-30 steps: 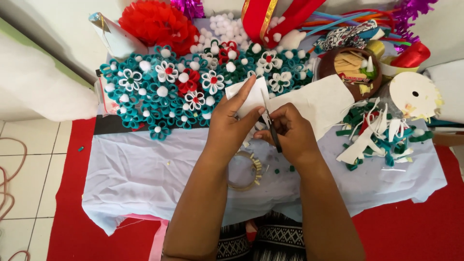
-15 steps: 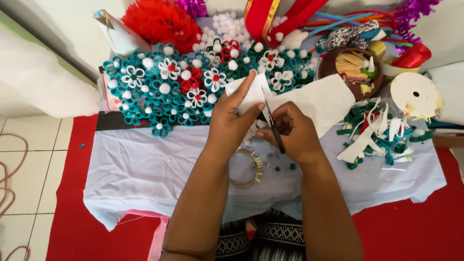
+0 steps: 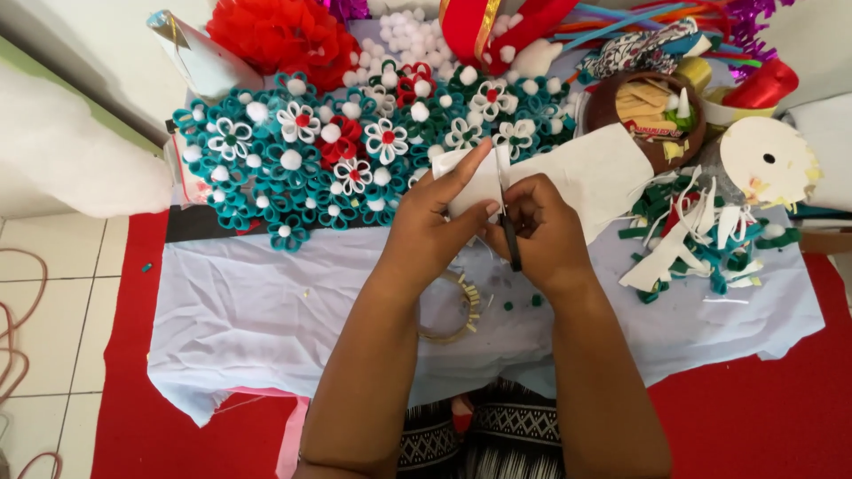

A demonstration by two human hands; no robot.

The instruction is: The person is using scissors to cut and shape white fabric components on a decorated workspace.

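From the head view, both hands meet over the middle of the tabletop (image 3: 266, 310), which is draped in a pale cloth. The left hand (image 3: 432, 222) is clamped on a white sheet (image 3: 586, 173), fingers stretched along its near edge and thumb pressed under it, holding that edge up off the cloth. The right hand (image 3: 543, 226) sits just beside it, touching the left at the fingertips, and is closed around scissors (image 3: 508, 213); the blades point away from the person and stand at the sheet's edge, right between the two hands. Whether the blades are open or closed on the sheet cannot be told. The sheet runs from the hands off to the right, toward a brown bowl (image 3: 652, 120) full of scraps. Behind the hands lies a mat of teal, white and red rolled flowers (image 3: 302, 151) with white pompoms, and a red tissue ball (image 3: 275, 35) beyond it. Below the left wrist a small ring (image 3: 457, 310) rests on the cloth. To the right, well apart from the hands, lie green and white offcuts (image 3: 683, 239) and a white disc (image 3: 768, 160).
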